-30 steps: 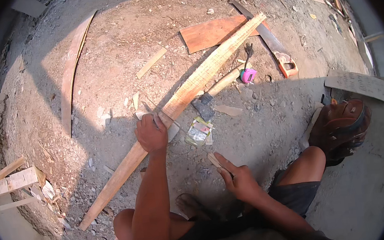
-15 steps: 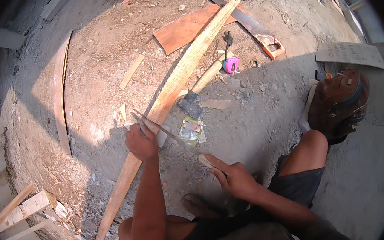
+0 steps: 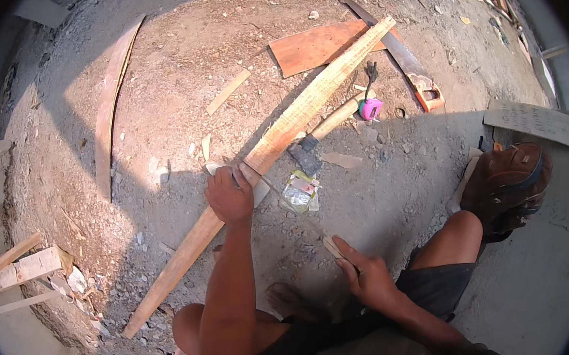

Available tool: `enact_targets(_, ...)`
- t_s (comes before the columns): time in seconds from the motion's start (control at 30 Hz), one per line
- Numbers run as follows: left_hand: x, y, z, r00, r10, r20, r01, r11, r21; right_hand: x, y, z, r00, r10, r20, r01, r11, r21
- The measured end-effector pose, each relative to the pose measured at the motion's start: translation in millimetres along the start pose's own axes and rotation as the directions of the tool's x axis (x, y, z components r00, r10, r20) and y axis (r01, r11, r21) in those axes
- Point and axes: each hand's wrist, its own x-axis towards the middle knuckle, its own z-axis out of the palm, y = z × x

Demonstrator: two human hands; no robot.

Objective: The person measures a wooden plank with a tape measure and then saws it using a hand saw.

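A long wooden plank (image 3: 309, 110), wide in the middle and narrower toward the near end, slants from far right to near left. My left hand (image 3: 229, 196) is closed over the plank's left edge near mid-length, fingers curled. My right hand (image 3: 371, 277) grips the light wooden handle (image 3: 336, 248) of a narrow-bladed tool. Its long thin blade (image 3: 291, 208) runs across the plank just beside my left hand; whether it is a knife or a file I cannot tell. Close to the blade lies a small yellow-green packet (image 3: 301, 189) on the ground.
A hammer-like tool (image 3: 337, 121) with a wooden handle and a pink tape measure (image 3: 370, 108) lie right of the plank. A handsaw (image 3: 407, 63) and an orange-brown board (image 3: 316, 46) lie beyond. A brown bag (image 3: 508, 183) sits at right; a thin strip (image 3: 112, 108) lies at left.
My right hand has drawn the blade back toward me, down and right, away from my left hand. My left hand stays on the plank. The whole view has shifted.
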Motion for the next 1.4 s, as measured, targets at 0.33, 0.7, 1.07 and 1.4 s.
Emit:
enact_targets(0.33,-3,13,9,0.999,0.05,0.007,-0.05,0.997,-0.054,105,-5,44,0.998,0.054,-0.016,-0.055,0.991,-0.121)
enact_targets(0.7,5,25,11,0.997,0.066,-0.039,-0.069,0.993,-0.096,133,-15,37,0.999,-0.029,-0.038,0.023,0.991,-0.134)
enact_targets(1.07,8,14,1,0.999,0.042,0.007,-0.042,0.998,-0.038,23,-6,2,1.0,0.001,0.013,0.001,0.991,-0.134)
enact_targets(1.4,0,8,-3,1.0,0.02,0.023,-0.02,0.999,-0.032,-7,5,-7,0.994,-0.108,-0.025,0.103,0.984,-0.146)
